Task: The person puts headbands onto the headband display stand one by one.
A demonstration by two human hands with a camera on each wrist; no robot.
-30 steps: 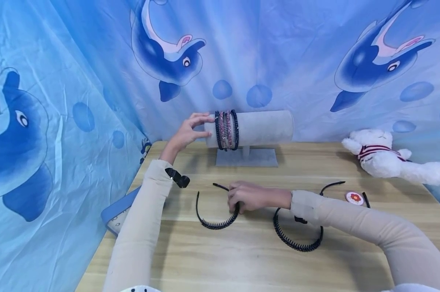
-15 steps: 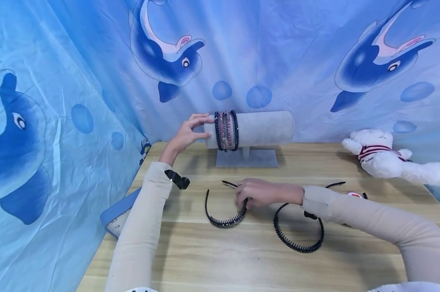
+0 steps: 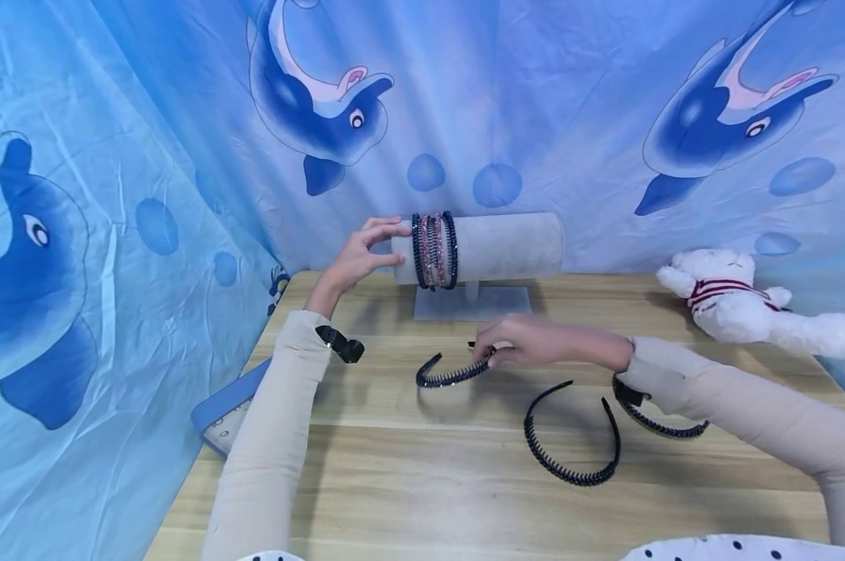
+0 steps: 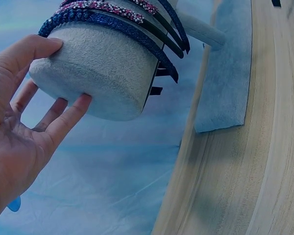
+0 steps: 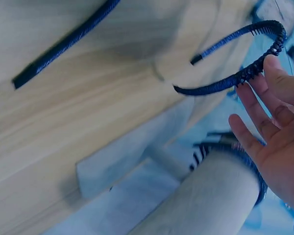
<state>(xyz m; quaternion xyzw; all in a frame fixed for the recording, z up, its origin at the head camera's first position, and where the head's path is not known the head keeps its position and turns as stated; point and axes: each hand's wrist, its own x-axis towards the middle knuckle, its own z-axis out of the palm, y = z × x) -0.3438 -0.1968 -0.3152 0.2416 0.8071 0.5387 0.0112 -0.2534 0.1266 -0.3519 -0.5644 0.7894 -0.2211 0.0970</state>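
A grey padded headband stand (image 3: 510, 245), a horizontal roll on a flat base, stands at the back of the table. Several dark and pink glittery headbands (image 3: 435, 251) are looped around its left part. My left hand (image 3: 358, 255) grips the roll's left end, thumb on one side and fingertips on the other, as the left wrist view shows. In front of the stand, my right hand (image 3: 517, 340) pinches a black toothed headband (image 3: 450, 379) between thumb and fingers. The right wrist view shows that headband's two ends (image 5: 206, 90) free and pointing away from the palm.
Another black toothed headband (image 3: 570, 474) lies on the wooden table (image 3: 422, 499). A further one (image 3: 664, 428) is partly hidden by the right sleeve. A white plush toy (image 3: 731, 312) lies at the back right; a blue-edged case (image 3: 224, 417) sits at the left edge.
My right hand has lifted the black headband and moved it right and toward the stand. As the forearm shifted, the headband under it came more into view. The left hand keeps its place.
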